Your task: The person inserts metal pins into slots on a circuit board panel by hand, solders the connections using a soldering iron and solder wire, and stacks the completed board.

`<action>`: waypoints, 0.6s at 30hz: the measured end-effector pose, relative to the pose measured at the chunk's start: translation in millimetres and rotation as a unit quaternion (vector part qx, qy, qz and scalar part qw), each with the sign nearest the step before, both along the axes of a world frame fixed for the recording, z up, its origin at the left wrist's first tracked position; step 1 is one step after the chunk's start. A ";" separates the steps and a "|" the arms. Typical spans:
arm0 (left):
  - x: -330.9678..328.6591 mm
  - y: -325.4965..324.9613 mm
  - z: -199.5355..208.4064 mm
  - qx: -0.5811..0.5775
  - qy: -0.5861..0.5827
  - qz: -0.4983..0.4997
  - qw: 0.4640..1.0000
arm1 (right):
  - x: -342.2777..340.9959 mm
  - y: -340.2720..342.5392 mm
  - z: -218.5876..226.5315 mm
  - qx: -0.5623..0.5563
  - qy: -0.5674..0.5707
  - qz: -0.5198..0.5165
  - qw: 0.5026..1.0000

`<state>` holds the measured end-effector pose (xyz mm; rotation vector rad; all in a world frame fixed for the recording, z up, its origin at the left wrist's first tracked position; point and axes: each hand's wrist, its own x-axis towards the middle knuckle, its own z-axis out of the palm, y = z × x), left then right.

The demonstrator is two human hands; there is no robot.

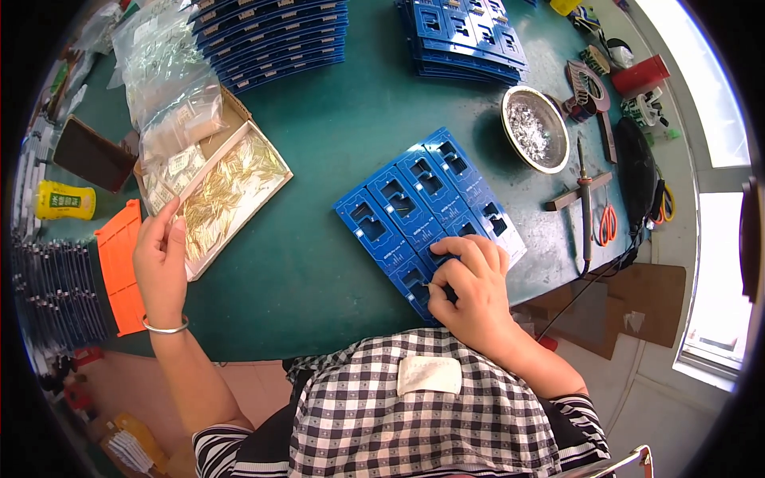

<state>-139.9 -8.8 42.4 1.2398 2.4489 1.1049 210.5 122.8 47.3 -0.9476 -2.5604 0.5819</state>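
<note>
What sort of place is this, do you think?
Probably an electronics assembly workshop: there's a flat blue circuit-board panel with cut-outs under the right hand, many thin gold-coloured metal pins, and a slim, grey-handled soldering iron.

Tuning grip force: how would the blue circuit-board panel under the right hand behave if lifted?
The blue circuit-board panel is probably stiff, lying flat; likely light, being thin with cutouts. They could make it fragile if bent.
</note>
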 end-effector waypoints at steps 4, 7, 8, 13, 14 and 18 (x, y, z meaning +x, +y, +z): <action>2.9 -1.1 1.6 -0.020 0.023 -0.005 1.000 | -2.8 -0.3 1.9 0.013 -0.004 -0.009 1.000; 2.3 1.0 0.2 -0.002 0.049 -0.016 0.999 | -5.0 0.2 3.2 0.012 -0.004 -0.012 1.000; 1.8 1.4 -0.7 0.012 0.065 -0.020 0.998 | -5.6 0.3 3.7 0.010 -0.004 -0.015 1.000; 0.4 -1.0 -1.8 0.001 0.033 -0.019 0.999 | -7.7 -0.8 9.1 0.012 -0.030 -0.010 0.999; 0.3 -1.0 -1.7 0.001 0.012 -0.022 1.000 | -8.3 -1.3 10.4 0.024 -0.045 -0.010 0.999; 0.7 1.8 -2.4 0.010 0.051 -0.026 0.998 | -12.9 -4.2 14.0 0.045 -0.075 -0.006 0.996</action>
